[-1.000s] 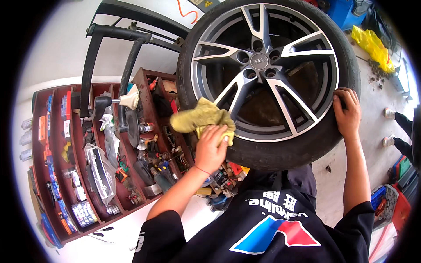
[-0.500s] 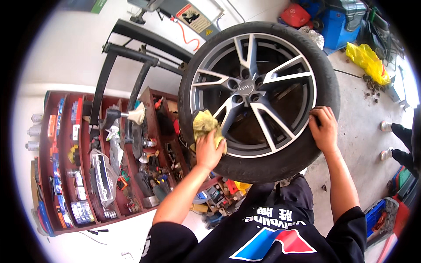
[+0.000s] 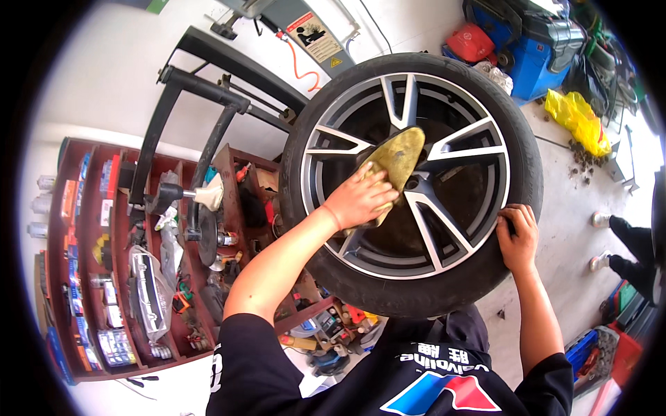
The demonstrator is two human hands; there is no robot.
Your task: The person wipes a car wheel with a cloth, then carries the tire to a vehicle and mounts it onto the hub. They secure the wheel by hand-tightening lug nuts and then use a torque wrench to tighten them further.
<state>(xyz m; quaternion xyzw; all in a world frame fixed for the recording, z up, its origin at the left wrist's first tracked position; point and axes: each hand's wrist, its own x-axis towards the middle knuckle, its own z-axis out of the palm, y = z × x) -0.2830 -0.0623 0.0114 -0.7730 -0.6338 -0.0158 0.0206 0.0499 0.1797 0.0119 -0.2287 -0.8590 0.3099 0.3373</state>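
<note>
Yellow cloth (image 3: 401,156) held in half-curled left hand (image 3: 361,200) overlies the wheel (image 3: 420,200), half-open right hand (image 3: 517,239) seemingly touching the tyre (image 3: 416,298)

A crumpled yellow-green cloth (image 3: 401,156) hides most of the hub of the silver-and-black spoked metal wheel (image 3: 431,232); the bare left hand (image 3: 361,197) conceals part of the cloth, its own palm out of sight. Small metallic pieces (image 3: 198,340) by the near edge of the dark-red compartmented rack (image 3: 94,215) are too tiny to identify. The right rim cuts off a dark-trousered bystander (image 3: 635,239).
</note>
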